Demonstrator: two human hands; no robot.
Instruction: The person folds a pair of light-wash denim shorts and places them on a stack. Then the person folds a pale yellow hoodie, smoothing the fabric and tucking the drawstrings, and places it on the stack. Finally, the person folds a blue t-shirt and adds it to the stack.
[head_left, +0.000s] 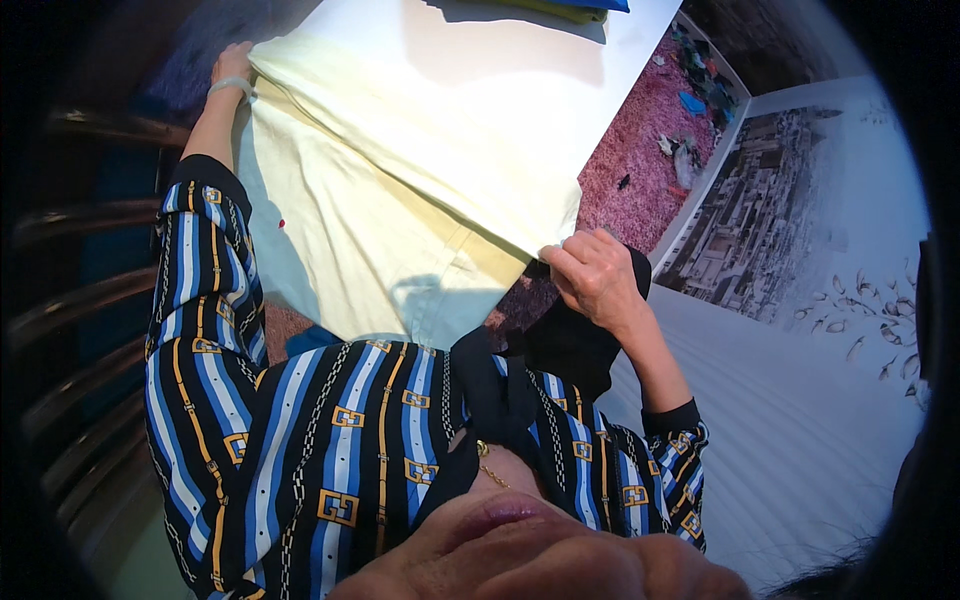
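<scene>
A pale yellow cloth (345, 187), possibly a garment, stretches slantwise in front of me over a white table (510, 52). My left hand (231, 66), with a pale bangle at the wrist, grips its far left corner. My right hand (596, 277) pinches the near right edge between thumb and fingers. Between the hands the upper edge is pulled into a long, fairly straight fold. Below it the fabric hangs loose towards my lap, with soft creases and a seam near the lower middle. A small red spot (281, 223) shows at the left. Strong light washes out the cloth's far part.
Folded blue and yellow-green cloths (577, 10) lie at the table's far end. Right of the table, a pinkish shaggy carpet (637, 157) carries scattered scraps (686, 161) beside a wall with a printed city picture (750, 202). Dark slatted rails (97, 221) stand close on my left.
</scene>
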